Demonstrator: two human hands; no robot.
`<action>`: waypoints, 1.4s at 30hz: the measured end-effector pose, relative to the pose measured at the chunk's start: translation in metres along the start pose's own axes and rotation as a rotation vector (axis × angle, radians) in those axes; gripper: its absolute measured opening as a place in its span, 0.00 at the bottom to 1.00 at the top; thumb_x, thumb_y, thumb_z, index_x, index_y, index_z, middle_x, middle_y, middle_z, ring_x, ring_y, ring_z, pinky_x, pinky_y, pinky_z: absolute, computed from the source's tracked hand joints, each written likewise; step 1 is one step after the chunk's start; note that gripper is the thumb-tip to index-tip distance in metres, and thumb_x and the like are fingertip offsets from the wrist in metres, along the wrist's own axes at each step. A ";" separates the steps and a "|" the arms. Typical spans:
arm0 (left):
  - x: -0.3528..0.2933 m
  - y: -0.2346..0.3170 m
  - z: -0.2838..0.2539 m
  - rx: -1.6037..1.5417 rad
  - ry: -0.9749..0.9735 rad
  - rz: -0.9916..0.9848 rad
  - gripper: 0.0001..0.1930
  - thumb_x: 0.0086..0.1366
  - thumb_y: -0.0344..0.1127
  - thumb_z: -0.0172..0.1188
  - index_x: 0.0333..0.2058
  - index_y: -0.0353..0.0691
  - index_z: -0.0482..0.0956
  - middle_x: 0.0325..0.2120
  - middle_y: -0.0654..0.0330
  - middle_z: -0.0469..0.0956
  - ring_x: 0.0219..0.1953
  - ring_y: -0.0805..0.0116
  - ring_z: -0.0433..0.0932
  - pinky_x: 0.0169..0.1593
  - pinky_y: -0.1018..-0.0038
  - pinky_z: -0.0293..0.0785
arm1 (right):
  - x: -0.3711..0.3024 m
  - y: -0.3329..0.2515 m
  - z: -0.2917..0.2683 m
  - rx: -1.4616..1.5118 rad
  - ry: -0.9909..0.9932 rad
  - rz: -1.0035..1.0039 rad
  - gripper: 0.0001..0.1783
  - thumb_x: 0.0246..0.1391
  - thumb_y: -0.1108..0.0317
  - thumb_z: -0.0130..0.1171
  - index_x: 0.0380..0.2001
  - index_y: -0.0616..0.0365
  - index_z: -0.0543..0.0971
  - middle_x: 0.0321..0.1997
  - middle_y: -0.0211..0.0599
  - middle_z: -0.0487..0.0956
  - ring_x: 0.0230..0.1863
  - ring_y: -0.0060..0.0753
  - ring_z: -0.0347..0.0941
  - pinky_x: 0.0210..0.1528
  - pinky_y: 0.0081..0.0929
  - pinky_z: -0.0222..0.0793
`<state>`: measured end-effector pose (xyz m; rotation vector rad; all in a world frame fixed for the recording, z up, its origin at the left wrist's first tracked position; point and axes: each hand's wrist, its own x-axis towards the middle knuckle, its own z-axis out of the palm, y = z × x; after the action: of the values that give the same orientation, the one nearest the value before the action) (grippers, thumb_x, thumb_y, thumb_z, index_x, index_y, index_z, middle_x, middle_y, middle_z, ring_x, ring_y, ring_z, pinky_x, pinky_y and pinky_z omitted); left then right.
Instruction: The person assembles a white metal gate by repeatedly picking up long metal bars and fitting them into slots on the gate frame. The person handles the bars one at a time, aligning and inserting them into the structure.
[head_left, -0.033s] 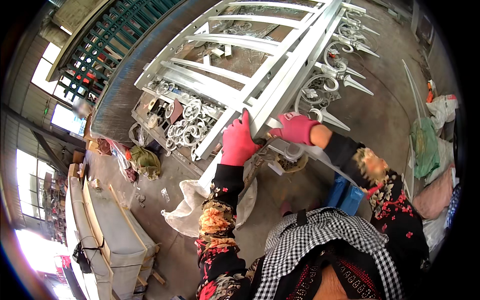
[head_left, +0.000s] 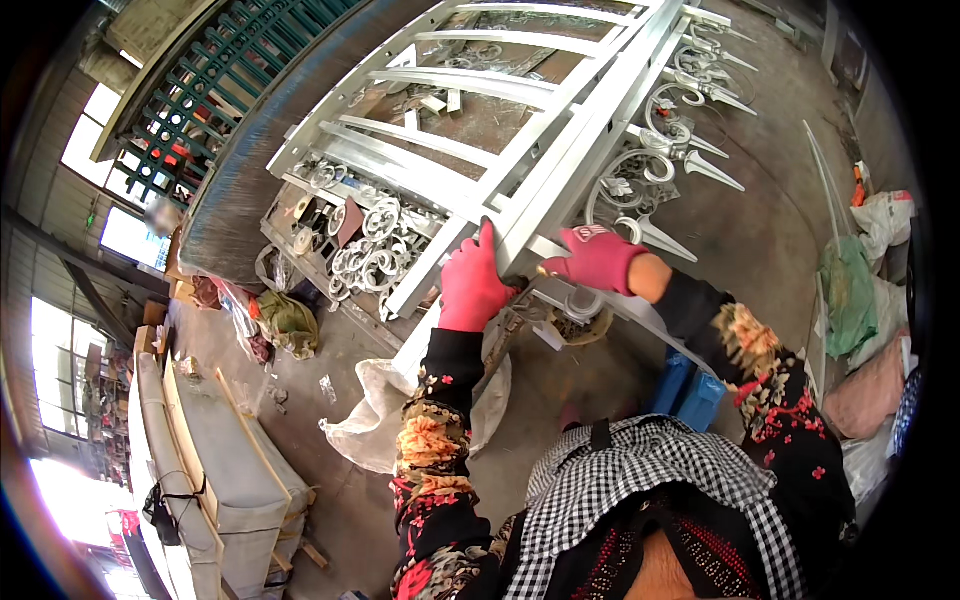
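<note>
A white metal frame of long rails and crossbars [head_left: 415, 158] lies across a worktable, its near corner in front of me. My left hand [head_left: 473, 288], in a pink glove, is closed around the near end of a white metal rail [head_left: 565, 165], index finger stretched along it. To its right my right hand [head_left: 600, 262], also gloved in pink, has its fingers pressed together close to the rail's end. A small brassy tip shows at those fingers; what it belongs to is hidden.
White scroll pieces [head_left: 375, 262] are heaped on the table at left. Spear-tipped scrolls [head_left: 660, 165] stick out along the frame's right side. A whitish sack [head_left: 365, 425] and a blue object [head_left: 690, 385] lie below. Wrapped bundles [head_left: 240, 450] stand at left, bags [head_left: 850, 290] at right.
My right hand has shifted slightly right and toward me. The left hand keeps its place on the rail.
</note>
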<state>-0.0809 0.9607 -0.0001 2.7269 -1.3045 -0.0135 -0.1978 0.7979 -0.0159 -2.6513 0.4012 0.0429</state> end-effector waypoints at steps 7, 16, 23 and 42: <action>-0.013 -0.020 0.010 -0.073 0.093 -0.074 0.48 0.38 0.41 0.71 0.60 0.42 0.56 0.41 0.45 0.72 0.45 0.49 0.72 0.45 0.62 0.70 | -0.230 0.060 -0.035 -0.009 0.234 -0.139 0.37 0.39 0.47 0.64 0.48 0.61 0.71 0.41 0.47 0.77 0.41 0.44 0.74 0.43 0.34 0.69; 0.007 -0.007 0.006 -0.062 0.094 -0.075 0.46 0.40 0.42 0.70 0.59 0.40 0.59 0.41 0.48 0.73 0.44 0.50 0.72 0.46 0.63 0.69 | -0.297 0.080 0.013 -0.056 0.122 0.293 0.25 0.46 0.49 0.59 0.38 0.60 0.72 0.22 0.43 0.76 0.26 0.45 0.74 0.28 0.37 0.69; 0.003 -0.019 0.007 -0.096 0.141 -0.107 0.41 0.39 0.42 0.71 0.54 0.42 0.65 0.34 0.49 0.76 0.36 0.51 0.77 0.38 0.60 0.71 | -0.188 0.048 -0.016 -0.188 0.074 0.149 0.24 0.50 0.46 0.51 0.28 0.60 0.72 0.21 0.44 0.76 0.26 0.46 0.74 0.27 0.38 0.68; 0.028 -0.028 0.018 -0.075 0.213 0.023 0.44 0.38 0.46 0.72 0.56 0.42 0.64 0.37 0.50 0.75 0.40 0.52 0.76 0.42 0.62 0.71 | -0.085 0.006 -0.005 -0.356 0.360 -0.188 0.34 0.49 0.47 0.54 0.49 0.67 0.67 0.37 0.52 0.75 0.42 0.48 0.72 0.45 0.37 0.67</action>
<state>-0.0426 0.9544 -0.0198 2.5680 -1.2489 0.2197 -0.2808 0.8139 -0.0059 -3.0418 0.2745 -0.4684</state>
